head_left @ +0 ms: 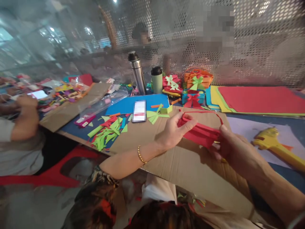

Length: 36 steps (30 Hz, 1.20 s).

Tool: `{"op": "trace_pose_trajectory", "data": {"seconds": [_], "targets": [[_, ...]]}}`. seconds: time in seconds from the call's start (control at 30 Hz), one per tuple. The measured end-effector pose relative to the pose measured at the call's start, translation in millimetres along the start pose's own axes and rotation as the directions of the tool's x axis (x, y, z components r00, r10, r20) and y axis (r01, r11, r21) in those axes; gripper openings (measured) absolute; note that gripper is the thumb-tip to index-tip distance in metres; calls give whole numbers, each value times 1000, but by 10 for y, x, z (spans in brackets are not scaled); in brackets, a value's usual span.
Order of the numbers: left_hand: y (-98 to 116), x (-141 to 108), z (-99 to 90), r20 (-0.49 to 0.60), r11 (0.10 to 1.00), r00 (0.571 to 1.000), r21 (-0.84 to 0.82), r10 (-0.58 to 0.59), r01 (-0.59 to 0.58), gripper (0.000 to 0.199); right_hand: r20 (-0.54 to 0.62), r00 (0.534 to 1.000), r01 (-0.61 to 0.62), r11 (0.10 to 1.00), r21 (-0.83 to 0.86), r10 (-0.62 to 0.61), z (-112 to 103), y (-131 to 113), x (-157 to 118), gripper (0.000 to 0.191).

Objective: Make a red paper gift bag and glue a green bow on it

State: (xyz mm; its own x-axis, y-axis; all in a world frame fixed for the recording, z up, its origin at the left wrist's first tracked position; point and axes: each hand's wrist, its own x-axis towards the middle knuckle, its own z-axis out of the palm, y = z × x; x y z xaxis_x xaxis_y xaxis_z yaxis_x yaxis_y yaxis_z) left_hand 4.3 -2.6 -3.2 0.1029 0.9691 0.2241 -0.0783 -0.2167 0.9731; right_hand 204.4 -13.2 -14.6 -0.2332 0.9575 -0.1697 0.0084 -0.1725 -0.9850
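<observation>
A small red folded-paper piece (202,132), with a thin red strip arching over its top, is held up between my two hands above a brown cardboard sheet (181,160). My left hand (175,128) pinches its left end between thumb and fingers. At its right end my right hand (230,143) has the thumb at the upper corner and fingers beneath. To the right lies a yellow glue gun (277,143) on a pale purple sheet (243,125). Green paper strips (108,132) are heaped left of the cardboard, and a green paper bow (156,115) rests near its back edge.
A phone (139,111) lies beside blue sheets (119,103). Behind stand a steel flask (138,74), a green tumbler (157,81), and paper baskets with bows (197,79). Coloured sheets (259,99) are stacked at back right. Another person's arm (25,117) is at far left.
</observation>
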Motion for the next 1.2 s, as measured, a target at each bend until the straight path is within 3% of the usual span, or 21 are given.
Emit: {"op": "trace_pose_trajectory", "data": {"seconds": [0.13,0.3,0.5,0.6,0.73,0.83,0.93,1.03,1.2], "targets": [[32,-38,1,89,997,995,56,42,-47,37,-34,979,-193,968,160,201,17,-59,1,63],[121,-100,38,98,989,991,107,87,-98,39,-78,966,-232,959,165,247,21,-84,-11,59],[115,-102,29,123,990,989,101,82,-95,27,-75,987,-128,981,143,140,42,-109,-22,48],[81,-52,-7,90,996,996,86,18,-25,32,-73,991,-102,986,130,113,71,-150,-17,47],[88,21,-47,139,998,989,42,-43,37,42,-111,991,-64,993,95,74,80,-181,-5,48],[125,36,-58,142,995,987,83,-75,64,47,-153,988,-34,999,-3,33,89,-202,-26,48],[147,22,-50,143,983,974,83,-176,165,48,-164,986,2,993,-118,-22,106,-209,-53,49],[139,7,-32,133,967,957,34,-256,254,42,-154,985,51,983,-175,-79,122,-191,-63,50],[118,4,-18,92,961,957,13,-277,277,28,-136,987,69,986,-154,-91,138,-172,-59,47]]}}
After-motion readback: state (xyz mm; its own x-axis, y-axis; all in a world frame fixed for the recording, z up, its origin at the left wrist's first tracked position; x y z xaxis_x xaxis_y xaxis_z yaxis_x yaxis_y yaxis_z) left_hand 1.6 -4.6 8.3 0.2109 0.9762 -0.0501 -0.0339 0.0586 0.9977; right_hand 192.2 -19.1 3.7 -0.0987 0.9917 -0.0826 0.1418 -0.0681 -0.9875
